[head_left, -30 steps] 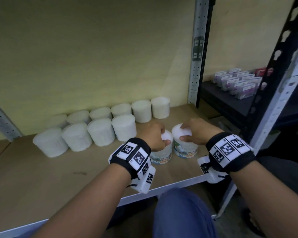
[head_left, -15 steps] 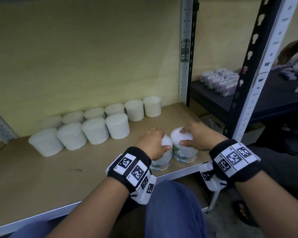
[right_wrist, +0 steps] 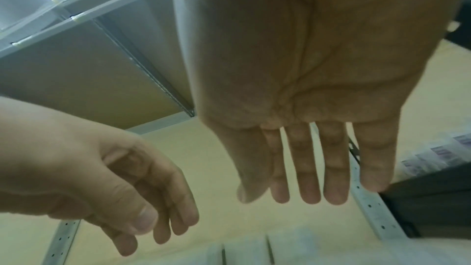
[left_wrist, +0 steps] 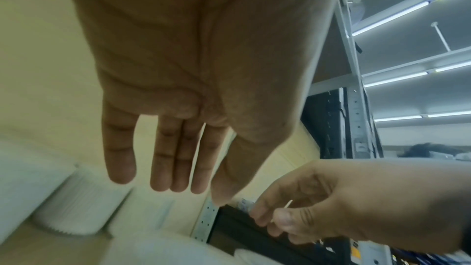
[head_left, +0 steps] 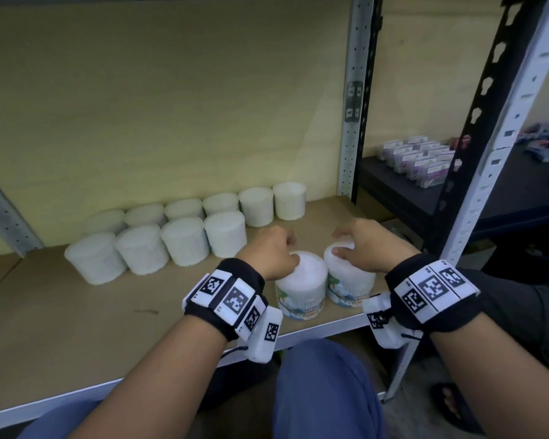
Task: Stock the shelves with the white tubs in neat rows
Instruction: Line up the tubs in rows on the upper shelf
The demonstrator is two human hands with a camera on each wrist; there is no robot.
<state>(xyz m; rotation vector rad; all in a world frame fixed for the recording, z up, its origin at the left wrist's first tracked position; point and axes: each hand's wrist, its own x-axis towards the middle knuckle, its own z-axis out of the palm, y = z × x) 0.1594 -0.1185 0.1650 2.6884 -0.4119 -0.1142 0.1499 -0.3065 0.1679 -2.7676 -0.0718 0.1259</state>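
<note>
Since the last frame my left hand (head_left: 268, 251) and right hand (head_left: 366, 245) have loosened, fingers straight, apparently resting atop two tubs (head_left: 301, 288) at the shelf (head_left: 76, 337) front. Next: slide them into the second row (head_left: 159, 248).

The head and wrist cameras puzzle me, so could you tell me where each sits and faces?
Head: worn on the head, looking forward and down at the shelf and two labelled tubs; both forearms show.
Left wrist: under the wrist, looking along the left hand toward the rowed tubs.
Right wrist: likewise, along the right hand toward the shelf's back panel.
Shared: each wrist view catches the other hand.
</note>
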